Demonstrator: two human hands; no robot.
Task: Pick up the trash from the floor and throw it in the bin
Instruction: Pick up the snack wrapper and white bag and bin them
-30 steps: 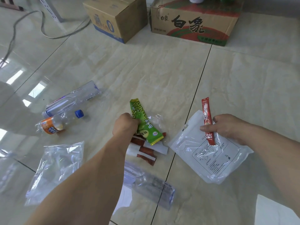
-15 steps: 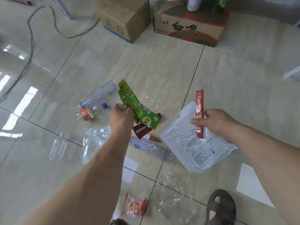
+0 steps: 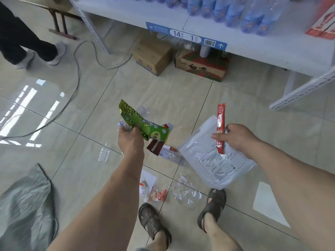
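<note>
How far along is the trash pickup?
Partway. The left hand grips a green wrapper with other scraps; the right hand pinches a red sachet and a clear bag. A small red packet and clear plastic remain on the floor. Nothing visibly binned.

Open tiled floor [image 3: 101, 98] lies left of centre, crossed only by a grey cable [image 3: 77, 73]. Ahead, a white shelf [image 3: 235, 38] overhangs two cardboard boxes [image 3: 155, 55], closing off the far side. At lower left a grey bin bag [image 3: 25, 205] blocks the way. Between the sandalled feet [image 3: 154, 225] lie clear plastic scraps [image 3: 186, 191] and a small red wrapper [image 3: 157, 194]. A second person's legs [image 3: 27, 42] stand at far left.
</note>
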